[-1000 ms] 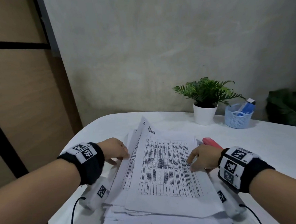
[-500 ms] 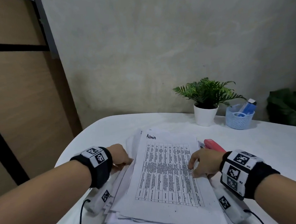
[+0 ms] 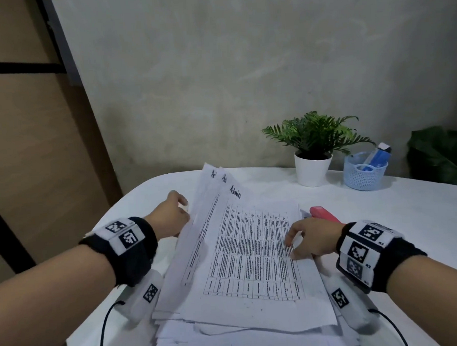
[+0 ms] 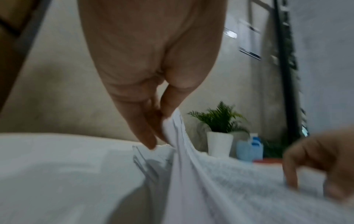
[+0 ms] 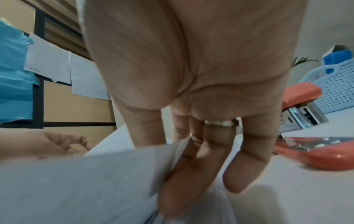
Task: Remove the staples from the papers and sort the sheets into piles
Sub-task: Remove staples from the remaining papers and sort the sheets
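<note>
A thick pile of white papers (image 3: 243, 328) lies on the table in front of me. Its top sheet (image 3: 252, 253) carries a printed table and the handwritten word "Admin". My left hand (image 3: 182, 204) pinches the left edge of the top few sheets near the far corner and lifts them, so they fan apart. The left wrist view shows thumb and fingers (image 4: 153, 136) closed on that edge (image 4: 176, 136). My right hand (image 3: 290, 246) rests its fingertips (image 5: 191, 189) on the right side of the top sheet. A red stapler (image 3: 323, 213) lies just behind that hand.
At the back right of the white table (image 3: 409, 216) stand a potted fern (image 3: 313, 168) and a blue mesh basket (image 3: 365, 173). The open stapler (image 5: 316, 153) lies close to my right fingers. A grey wall is behind, and wood panels are to the left.
My left hand has moved forward along the left edge and raised the far corner of the top sheets, which lay flat half a second ago. My right hand has stayed put.
</note>
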`<act>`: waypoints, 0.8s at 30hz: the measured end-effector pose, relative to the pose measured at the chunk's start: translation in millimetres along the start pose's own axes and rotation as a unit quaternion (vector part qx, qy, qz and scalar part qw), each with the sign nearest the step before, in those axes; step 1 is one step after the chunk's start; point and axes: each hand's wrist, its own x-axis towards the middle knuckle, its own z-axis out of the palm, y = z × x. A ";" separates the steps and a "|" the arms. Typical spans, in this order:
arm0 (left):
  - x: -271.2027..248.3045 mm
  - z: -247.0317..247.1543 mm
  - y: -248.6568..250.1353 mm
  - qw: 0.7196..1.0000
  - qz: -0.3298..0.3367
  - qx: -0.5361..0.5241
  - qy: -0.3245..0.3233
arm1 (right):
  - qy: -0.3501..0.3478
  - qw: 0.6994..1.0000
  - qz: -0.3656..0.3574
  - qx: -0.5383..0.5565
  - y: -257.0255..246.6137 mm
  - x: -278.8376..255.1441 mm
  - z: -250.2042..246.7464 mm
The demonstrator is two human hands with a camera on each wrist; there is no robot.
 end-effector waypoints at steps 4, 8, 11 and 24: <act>-8.7 -0.8 9.3 0.985 -0.103 -0.030 -0.133 | 0.001 1.000 -0.003 -0.020 -7.6 -3.4 1.0; -8.6 8.9 -2.1 0.978 -0.106 0.053 -0.169 | -0.020 0.999 -0.022 -0.040 -19.6 4.2 5.7; -12.2 13.2 -0.6 0.972 -0.048 0.172 -0.150 | -0.023 0.998 -0.036 -0.050 -24.8 3.7 6.7; -45.1 -36.2 52.9 0.970 0.171 -0.169 -0.037 | 0.212 0.923 -0.055 0.316 -8.4 -3.7 -56.8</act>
